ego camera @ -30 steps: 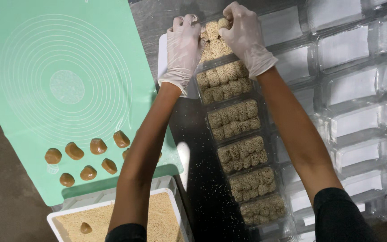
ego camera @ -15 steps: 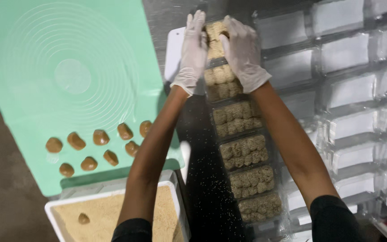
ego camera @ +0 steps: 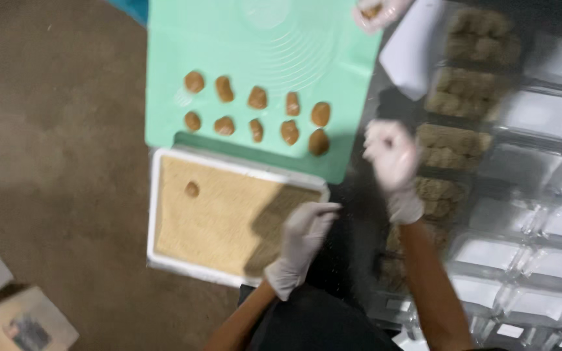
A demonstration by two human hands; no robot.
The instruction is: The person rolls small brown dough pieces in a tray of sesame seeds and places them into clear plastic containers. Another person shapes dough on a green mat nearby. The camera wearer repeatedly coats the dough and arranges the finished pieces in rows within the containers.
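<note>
The picture is blurred by motion. My gloved left hand (ego camera: 304,244) hangs over the right rim of a white tray (ego camera: 164,263) filled with tan crumbs, fingers loose, with nothing seen in it. My gloved right hand (ego camera: 391,159) is curled into a loose fist beside a row of clear boxes of crumb-coated pieces (ego camera: 453,146). One brown dough piece (ego camera: 192,189) lies in the crumbs. Several more dough pieces (ego camera: 257,97) sit in two rows on a green mat (ego camera: 229,39) beyond the tray.
Another person's gloved hand (ego camera: 377,10) holds something brown at the top edge. A white sheet (ego camera: 417,55) lies beside the mat. Empty clear plastic boxes (ego camera: 548,227) cover the right side. Brown floor (ego camera: 53,149) is on the left, with a cardboard box (ego camera: 14,325) in the corner.
Both my hands have drawn back from the far filled box toward my body. The view has swung so the tray and mat are now in the middle.
</note>
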